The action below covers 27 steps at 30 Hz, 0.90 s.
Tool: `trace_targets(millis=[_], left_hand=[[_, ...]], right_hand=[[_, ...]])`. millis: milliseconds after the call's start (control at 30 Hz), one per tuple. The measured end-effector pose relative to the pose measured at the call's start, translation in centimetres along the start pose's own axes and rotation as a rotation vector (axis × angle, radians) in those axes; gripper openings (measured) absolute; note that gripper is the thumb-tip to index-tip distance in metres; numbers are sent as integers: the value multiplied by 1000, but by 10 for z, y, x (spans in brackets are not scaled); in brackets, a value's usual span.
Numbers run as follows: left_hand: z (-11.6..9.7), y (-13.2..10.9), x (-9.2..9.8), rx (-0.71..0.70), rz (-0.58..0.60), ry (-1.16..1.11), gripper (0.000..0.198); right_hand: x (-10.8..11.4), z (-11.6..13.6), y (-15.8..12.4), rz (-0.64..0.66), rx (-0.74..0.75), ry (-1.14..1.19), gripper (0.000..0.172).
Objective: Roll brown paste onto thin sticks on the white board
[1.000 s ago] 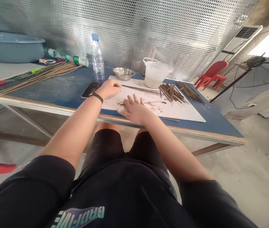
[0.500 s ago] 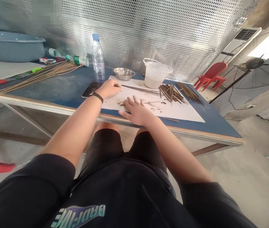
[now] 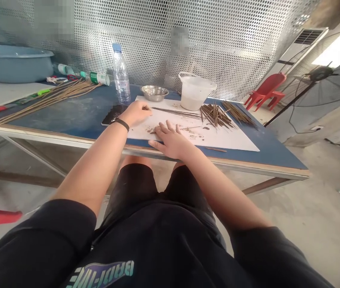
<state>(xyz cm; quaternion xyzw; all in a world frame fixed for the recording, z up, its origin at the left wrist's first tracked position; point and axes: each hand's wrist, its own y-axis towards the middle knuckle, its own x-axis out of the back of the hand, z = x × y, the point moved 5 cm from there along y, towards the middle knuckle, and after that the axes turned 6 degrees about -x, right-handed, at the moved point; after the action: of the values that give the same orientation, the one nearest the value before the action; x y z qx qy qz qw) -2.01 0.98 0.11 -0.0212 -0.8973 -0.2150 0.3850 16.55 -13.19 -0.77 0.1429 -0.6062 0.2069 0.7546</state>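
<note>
My left hand (image 3: 137, 111) rests curled on the left part of a white sheet (image 3: 232, 138), its fingertips pinched at the end of thin dark sticks (image 3: 176, 112) that lie across the sheet. My right hand (image 3: 171, 140) lies flat with fingers spread on the sheet's near edge, over small brown scraps (image 3: 188, 130). A heap of short brown sticks (image 3: 216, 115) sits to the right, beside a white plastic tub (image 3: 195, 92).
A blue table (image 3: 76, 114) carries a small steel bowl (image 3: 154, 93), a water bottle (image 3: 121, 76), a dark phone (image 3: 113, 113) and long thin canes (image 3: 46, 98). A blue basin (image 3: 13, 62) stands far left. Perforated metal panels stand behind; red chairs (image 3: 266, 93) and a fan (image 3: 322, 76) are at right.
Both hands stay where they were on the sheet. Only the camera has shifted slightly.
</note>
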Motion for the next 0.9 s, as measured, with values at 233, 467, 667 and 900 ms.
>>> trace_targets(millis=[233, 467, 667, 900], left_hand=[[-4, -2, 2, 8, 7, -18, 11], [-10, -5, 2, 31, 20, -44, 9], [-14, -8, 4, 27, 34, -33, 10], [-14, -8, 2, 44, 32, -53, 11]], right_hand=[[9, -9, 17, -16, 7, 56, 101], [-4, -13, -17, 14, -9, -39, 117], [-4, -13, -3, 14, -36, -26, 117], [-6, -9, -13, 16, -38, -59, 117]])
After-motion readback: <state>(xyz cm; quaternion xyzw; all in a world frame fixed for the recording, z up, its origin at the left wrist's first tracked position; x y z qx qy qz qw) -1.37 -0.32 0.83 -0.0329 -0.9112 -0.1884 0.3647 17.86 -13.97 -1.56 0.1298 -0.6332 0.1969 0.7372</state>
